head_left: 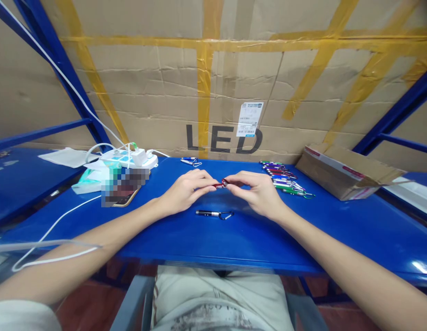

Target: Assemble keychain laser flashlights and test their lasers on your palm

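Between my two hands, above the blue tabletop, is a small red penlight (218, 185) with a red carabiner clip at its right end. My left hand (190, 189) pinches the body end, and my right hand (256, 189) pinches the clip end. Much of the penlight is hidden behind my fingers. A black penlight (208, 213) with its own black carabiner lies on the table just below my hands, touched by neither. To the right of my right hand, several penlights (282, 178) in green, blue, red and purple lie in a row.
A blue penlight (190, 161) lies at the table's back. On the left are a power strip (149, 161), a tissue pack (92, 179), a phone (130, 195) and a white cable (56, 225). An open cardboard box (332, 172) stands right. A large taped carton (158, 92) forms the backdrop.
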A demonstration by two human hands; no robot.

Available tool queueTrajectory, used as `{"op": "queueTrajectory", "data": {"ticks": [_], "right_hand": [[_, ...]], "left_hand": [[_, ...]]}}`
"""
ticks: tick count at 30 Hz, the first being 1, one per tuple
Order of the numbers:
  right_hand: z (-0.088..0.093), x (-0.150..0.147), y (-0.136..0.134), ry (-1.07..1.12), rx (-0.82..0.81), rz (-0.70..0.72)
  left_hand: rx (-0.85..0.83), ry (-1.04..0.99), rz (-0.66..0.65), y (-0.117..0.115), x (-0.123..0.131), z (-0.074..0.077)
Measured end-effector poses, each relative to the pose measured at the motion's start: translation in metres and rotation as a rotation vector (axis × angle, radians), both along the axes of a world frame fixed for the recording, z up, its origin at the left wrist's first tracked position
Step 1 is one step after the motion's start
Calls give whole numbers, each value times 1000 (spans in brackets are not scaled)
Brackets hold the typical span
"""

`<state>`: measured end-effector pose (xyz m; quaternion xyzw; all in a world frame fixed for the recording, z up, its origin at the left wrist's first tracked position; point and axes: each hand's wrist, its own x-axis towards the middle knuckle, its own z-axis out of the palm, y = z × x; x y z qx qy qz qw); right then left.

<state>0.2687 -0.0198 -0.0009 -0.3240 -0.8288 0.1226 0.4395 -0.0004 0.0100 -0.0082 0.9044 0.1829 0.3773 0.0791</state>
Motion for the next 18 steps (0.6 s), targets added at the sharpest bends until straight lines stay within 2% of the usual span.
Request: {"op": "queueTrajectory", "data": {"ticks": [9, 18], "right_hand": [[-1, 2, 0, -23, 86, -25], [-1, 9, 3, -172, 320, -47]], "left_hand": [[37, -44, 25, 1, 0, 2], [68, 10, 88, 3, -2, 1]]}}
